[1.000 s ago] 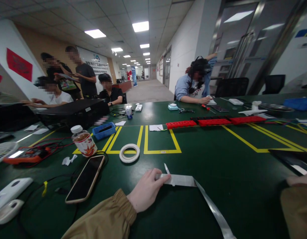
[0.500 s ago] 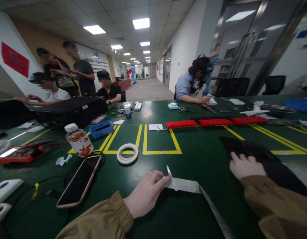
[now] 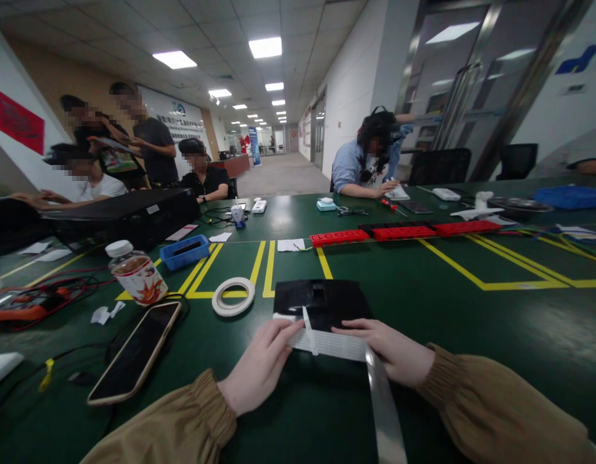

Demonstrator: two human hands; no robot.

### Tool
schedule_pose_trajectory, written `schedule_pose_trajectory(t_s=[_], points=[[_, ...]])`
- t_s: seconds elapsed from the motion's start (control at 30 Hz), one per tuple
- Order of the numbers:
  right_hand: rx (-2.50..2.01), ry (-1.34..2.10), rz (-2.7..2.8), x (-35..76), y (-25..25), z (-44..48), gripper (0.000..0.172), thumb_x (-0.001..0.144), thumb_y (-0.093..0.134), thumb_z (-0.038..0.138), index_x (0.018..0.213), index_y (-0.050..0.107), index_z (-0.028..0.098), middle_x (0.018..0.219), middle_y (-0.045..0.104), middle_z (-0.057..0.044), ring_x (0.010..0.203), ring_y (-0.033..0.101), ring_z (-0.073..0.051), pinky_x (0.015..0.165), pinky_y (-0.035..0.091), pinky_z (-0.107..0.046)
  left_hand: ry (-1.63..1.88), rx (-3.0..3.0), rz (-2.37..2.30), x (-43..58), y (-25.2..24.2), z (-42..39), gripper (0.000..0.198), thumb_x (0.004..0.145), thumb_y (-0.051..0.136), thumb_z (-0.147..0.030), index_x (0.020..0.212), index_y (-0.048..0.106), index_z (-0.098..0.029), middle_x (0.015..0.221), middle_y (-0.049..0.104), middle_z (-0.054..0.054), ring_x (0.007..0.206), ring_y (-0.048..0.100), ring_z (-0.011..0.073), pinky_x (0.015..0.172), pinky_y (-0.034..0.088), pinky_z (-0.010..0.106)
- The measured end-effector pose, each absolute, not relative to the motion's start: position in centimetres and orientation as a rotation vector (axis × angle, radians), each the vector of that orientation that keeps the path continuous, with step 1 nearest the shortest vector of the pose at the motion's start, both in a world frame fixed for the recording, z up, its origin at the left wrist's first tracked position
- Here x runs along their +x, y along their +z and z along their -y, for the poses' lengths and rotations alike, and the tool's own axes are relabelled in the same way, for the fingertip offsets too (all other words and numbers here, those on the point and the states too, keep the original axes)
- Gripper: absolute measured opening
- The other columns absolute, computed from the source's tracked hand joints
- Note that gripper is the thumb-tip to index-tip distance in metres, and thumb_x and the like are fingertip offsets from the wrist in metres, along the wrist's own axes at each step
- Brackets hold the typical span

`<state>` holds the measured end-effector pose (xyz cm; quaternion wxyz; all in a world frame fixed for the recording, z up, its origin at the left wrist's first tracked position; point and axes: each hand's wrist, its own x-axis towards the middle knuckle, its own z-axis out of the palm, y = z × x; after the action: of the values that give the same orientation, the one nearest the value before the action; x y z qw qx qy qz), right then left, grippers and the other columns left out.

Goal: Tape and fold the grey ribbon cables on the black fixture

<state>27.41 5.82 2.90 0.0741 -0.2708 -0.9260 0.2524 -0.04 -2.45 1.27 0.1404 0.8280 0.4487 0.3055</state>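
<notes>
My left hand (image 3: 261, 361) is closed on one end of a grey-white flat ribbon cable (image 3: 343, 346), with the thumb and forefinger beside a narrow strip of white tape (image 3: 309, 328) lying crosswise on it. At the cable's fold my right hand (image 3: 392, 348) grips it, fingers reaching along its upper edge; the thumb is mostly hidden. From this fold the cable's long tail drops toward the near edge. Just beyond and partly beneath both hands lies a flat black panel (image 3: 298, 298) with a small raised block in its middle.
Left of the hands are a roll of white tape (image 3: 233, 296), a phone (image 3: 136, 353), a jar (image 3: 137, 274) and a blue tray (image 3: 184, 252). Red strips (image 3: 404, 232) line the table (image 3: 452, 335) farther back. Several people sit or stand beyond, one seated person (image 3: 365, 158) across the table.
My right hand has come from the far right to the middle and now grips the cable's fold. The black panel has moved from the right to just beyond the cable.
</notes>
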Motion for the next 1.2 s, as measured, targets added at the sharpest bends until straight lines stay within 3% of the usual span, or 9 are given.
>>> schedule_pose_trajectory(t_s=[0.17, 0.3, 0.4, 0.5, 0.77, 0.9, 1.2], points=[[-0.891, 1.113, 2.46, 27.8, 2.3, -5.7, 0.029, 0.081, 0.049, 0.029, 0.099, 0.07, 0.02, 0.112, 0.061, -0.01, 0.106, 0.053, -0.026, 0.095, 0.04, -0.043, 0.804, 2.408, -1.324, -0.1, 1.5, 2.4, 0.044, 0.092, 0.035, -0.016, 0.135, 0.037, -0.025, 0.124, 0.046, 0.009, 0.111, 0.044, 0.022, 0.097, 0.041, 0.04], [-1.013, 1.273, 2.1, 27.8, 1.3, -6.8, 0.043, 0.087, 0.038, 0.04, 0.108, 0.065, 0.013, 0.085, 0.064, -0.008, 0.088, 0.059, -0.023, 0.089, 0.043, -0.04, 0.769, 2.445, -1.42, -0.1, 1.5, 2.6, 0.044, 0.091, 0.037, -0.017, 0.134, 0.038, -0.024, 0.12, 0.049, 0.009, 0.105, 0.046, 0.0228, 0.091, 0.042, 0.04], [-0.994, 1.283, 2.047, 27.7, 1.0, -7.0, 0.046, 0.088, 0.038, 0.045, 0.108, 0.064, 0.013, 0.086, 0.064, -0.007, 0.086, 0.059, -0.022, 0.088, 0.042, -0.038, 0.731, 2.441, -1.513, -0.3, 1.3, 2.9, 0.043, 0.092, 0.037, -0.019, 0.134, 0.038, -0.024, 0.117, 0.05, 0.01, 0.1, 0.047, 0.0228, 0.086, 0.043, 0.039], [-1.005, 1.194, 2.124, 27.4, 0.9, -6.6, 0.04, 0.083, 0.049, 0.042, 0.109, 0.063, 0.014, 0.098, 0.064, -0.008, 0.089, 0.058, -0.023, 0.082, 0.044, -0.036, 0.694, 2.448, -1.572, -0.5, 1.0, 3.0, 0.041, 0.092, 0.036, -0.02, 0.133, 0.04, -0.023, 0.114, 0.051, 0.01, 0.096, 0.049, 0.0224, 0.083, 0.042, 0.038], [-1.004, 0.783, 2.309, 26.8, 0.3, -5.8, 0.042, 0.087, 0.045, 0.035, 0.123, 0.056, 0.017, 0.084, 0.062, -0.005, 0.078, 0.056, -0.019, 0.076, 0.043, -0.035, 0.597, 2.535, -1.624, -0.7, 1.1, 3.0, 0.051, 0.086, 0.044, -0.021, 0.136, 0.035, -0.022, 0.11, 0.051, 0.008, 0.094, 0.05, 0.0211, 0.084, 0.043, 0.036], [-0.942, 0.652, 2.338, 26.5, -0.4, -5.8, 0.038, 0.087, 0.044, 0.031, 0.119, 0.059, 0.018, 0.092, 0.065, -0.007, 0.081, 0.057, -0.019, 0.076, 0.041, -0.036, 0.511, 2.552, -1.644, -0.6, 1.3, 3.2, 0.05, 0.084, 0.045, -0.022, 0.133, 0.04, -0.021, 0.106, 0.052, 0.007, 0.092, 0.051, 0.0204, 0.083, 0.045, 0.035], [-0.88, 0.461, 2.353, 26.2, -1.0, -6.1, 0.033, 0.085, 0.044, 0.024, 0.113, 0.062, 0.019, 0.087, 0.067, -0.004, 0.079, 0.057, -0.018, 0.079, 0.038, -0.038, 0.336, 2.467, -1.778, 0.2, 2.5, 2.8, 0.048, 0.089, 0.04, -0.04, 0.132, 0.044, -0.02, 0.101, 0.056, 0.006, 0.088, 0.056, 0.0192, 0.076, 0.046, 0.03]])
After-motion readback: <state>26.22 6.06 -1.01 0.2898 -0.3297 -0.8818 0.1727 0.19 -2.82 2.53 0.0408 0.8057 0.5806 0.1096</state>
